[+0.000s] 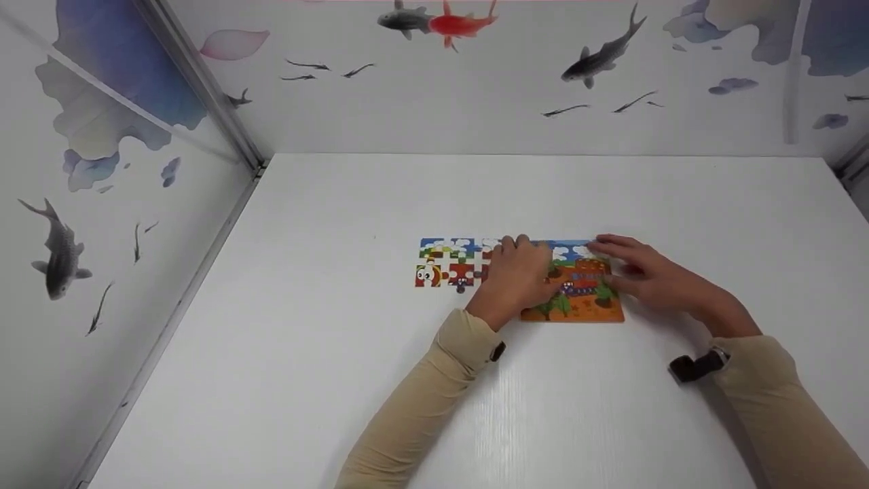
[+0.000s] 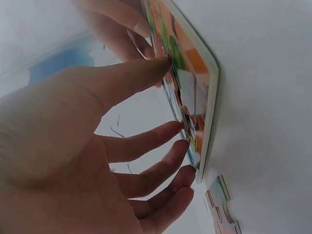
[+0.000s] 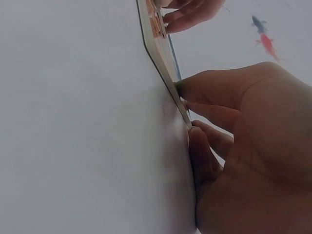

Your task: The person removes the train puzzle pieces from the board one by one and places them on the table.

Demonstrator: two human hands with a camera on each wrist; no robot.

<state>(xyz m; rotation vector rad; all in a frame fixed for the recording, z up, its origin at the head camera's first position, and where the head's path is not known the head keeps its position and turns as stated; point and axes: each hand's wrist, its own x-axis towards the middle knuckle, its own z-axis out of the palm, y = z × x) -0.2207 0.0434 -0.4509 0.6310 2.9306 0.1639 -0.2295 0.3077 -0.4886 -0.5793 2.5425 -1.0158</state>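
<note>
Lying flat on the table: a puzzle board point(image 1: 590, 309), picture up, blue sky along its far edge, orange ground and green plants along its near edge. The left wrist view shows its thickness as a pale rim. Board sits under the left hand point(image 1: 519, 275) and to the left of the right hand point(image 1: 648, 278), so between the two.

Left hand covers the board's left part. Fingers spread and slightly bent, tips touching the surface; thumb well apart from them, also on the picture. Relaxed, not closed round anything I can see; what lies beneath the palm is hidden.

Right hand at the board's right edge, fingers loosely bent, thumb tip on the margin, other tips near the far right corner. Touching, not clenched.

Left of the board, loose jigsaw pieces in two rows: a piece with a white eyed face point(image 1: 428, 275) nearest the left end, a red piece point(image 1: 461, 274) beside it, blue-topped pieces point(image 1: 463, 246) behind. Others part-hidden by the left hand.

Farther out: white table point(image 1: 271, 339), tan sleeves point(image 1: 421, 394), back wall point(image 1: 441, 115) painted with grey and red fish.
</note>
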